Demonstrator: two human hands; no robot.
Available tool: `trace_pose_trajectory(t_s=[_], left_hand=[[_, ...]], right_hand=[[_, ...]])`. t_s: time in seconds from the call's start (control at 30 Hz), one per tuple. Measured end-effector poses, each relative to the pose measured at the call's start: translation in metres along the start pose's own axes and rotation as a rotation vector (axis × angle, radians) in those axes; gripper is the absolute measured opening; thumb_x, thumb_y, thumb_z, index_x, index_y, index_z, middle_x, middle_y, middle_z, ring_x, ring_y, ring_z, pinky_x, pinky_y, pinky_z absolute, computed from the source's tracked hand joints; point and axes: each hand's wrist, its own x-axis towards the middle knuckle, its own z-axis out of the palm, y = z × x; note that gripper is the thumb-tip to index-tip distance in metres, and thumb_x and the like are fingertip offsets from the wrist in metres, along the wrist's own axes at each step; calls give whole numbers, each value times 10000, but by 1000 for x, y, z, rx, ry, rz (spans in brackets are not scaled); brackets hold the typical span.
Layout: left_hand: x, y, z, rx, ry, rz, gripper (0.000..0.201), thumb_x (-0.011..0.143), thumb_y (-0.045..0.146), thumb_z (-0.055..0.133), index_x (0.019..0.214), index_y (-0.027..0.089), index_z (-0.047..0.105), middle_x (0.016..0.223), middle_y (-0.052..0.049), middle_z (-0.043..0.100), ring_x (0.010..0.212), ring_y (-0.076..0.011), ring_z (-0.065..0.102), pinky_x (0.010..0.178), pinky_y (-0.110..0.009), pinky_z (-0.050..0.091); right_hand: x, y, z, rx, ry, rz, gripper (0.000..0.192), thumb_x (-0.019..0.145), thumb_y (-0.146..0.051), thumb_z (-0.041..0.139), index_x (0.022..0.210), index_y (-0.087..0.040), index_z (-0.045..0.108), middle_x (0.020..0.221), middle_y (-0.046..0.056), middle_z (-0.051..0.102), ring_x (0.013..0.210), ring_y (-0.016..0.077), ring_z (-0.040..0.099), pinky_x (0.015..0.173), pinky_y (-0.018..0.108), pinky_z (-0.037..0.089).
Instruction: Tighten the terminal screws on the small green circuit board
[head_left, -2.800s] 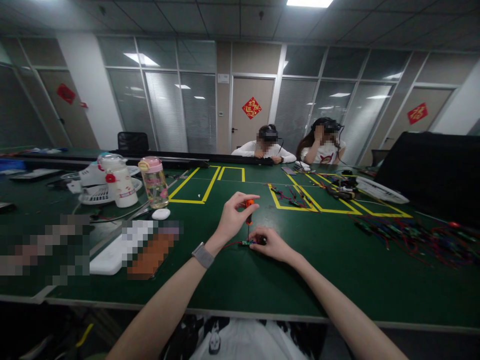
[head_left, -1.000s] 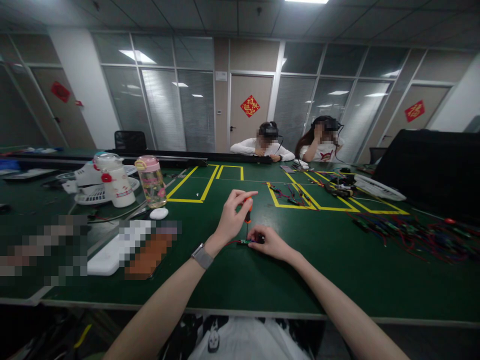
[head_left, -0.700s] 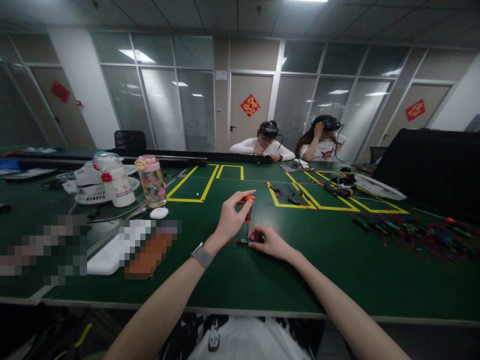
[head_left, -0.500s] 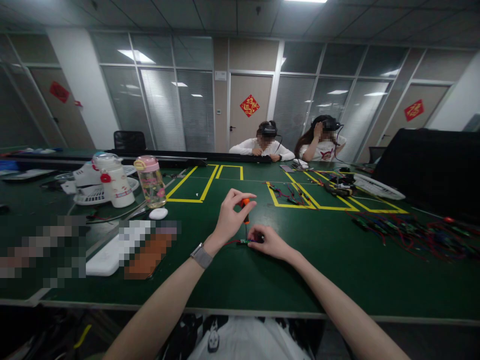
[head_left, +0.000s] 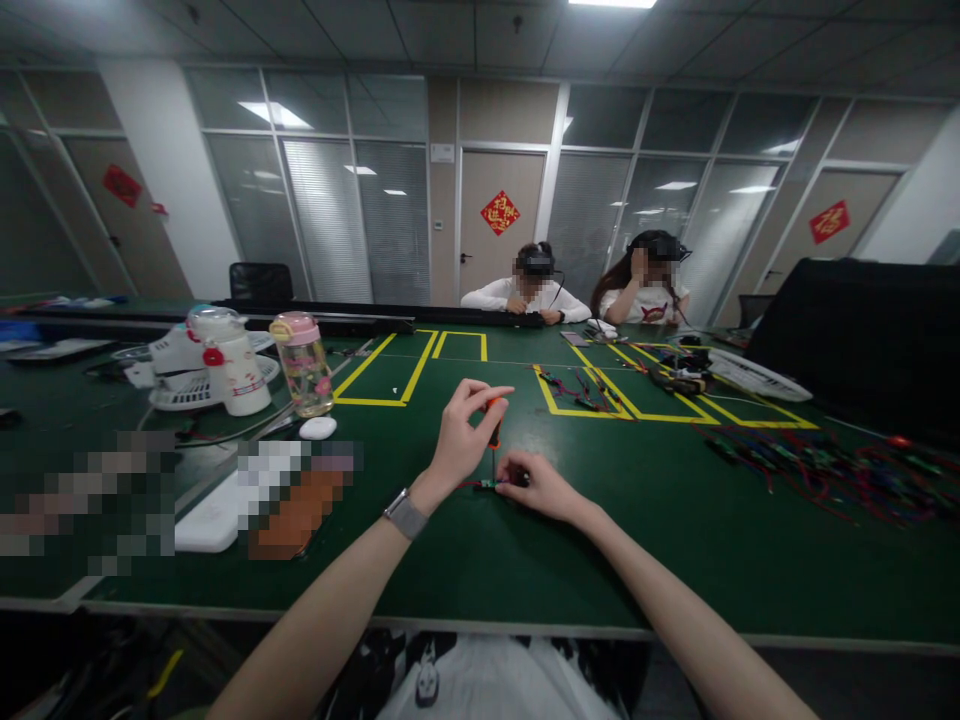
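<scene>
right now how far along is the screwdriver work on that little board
Nothing visibly finished. In hand: left hand holds the orange screwdriver upright, tip on the small board, which the right hand pins down. Left: a wired-parts pile lies at right.

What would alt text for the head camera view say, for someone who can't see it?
Seen from above, a person's left hand holds a small orange-handled screwdriver upright over a tiny circuit board, which the right hand steadies on a green table. Two drink bottles stand at left, loose wires lie at right, and two people sit at the far end.
</scene>
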Motion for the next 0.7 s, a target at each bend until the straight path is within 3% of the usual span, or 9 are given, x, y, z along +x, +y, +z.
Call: trace_pose_trajectory(t_s=[0.13,0.3,0.5,0.7], left_hand=[[-1,-1,1,-149,-104,-37,300,953,211,443,1183,224,635,1060,-51,626,935,-149,616,844,-275,480],[-1,-3,3,-39,-20,-22,201,881,267,594,1043,211,701,914,-32,597,814,-135,584,756,-249,479],[-1,-3,3,-159,-125,-39,328,953,210,434,1228,236,612,1106,-61,626,1020,-168,601,906,-303,471],[-1,-2,3,-29,-35,-15,194,857,240,620,1033,218,699,928,-35,596,856,-148,585,766,-259,483]], right_hand=[[-1,-1,-1,-17,-4,-22,64,750,-135,655,796,-161,620,694,-19,563,629,120,498,593,226,384],[-1,-2,-2,-40,-16,-26,79,748,-127,656,811,-169,632,731,-13,579,653,123,508,614,230,394],[0,-2,-3,-32,-17,-28,83,750,-121,655,814,-165,626,720,-15,573,649,124,510,614,229,398],[-1,-1,-2,-24,-14,-33,86,750,-120,653,812,-165,615,735,-18,568,659,121,504,618,226,395]])
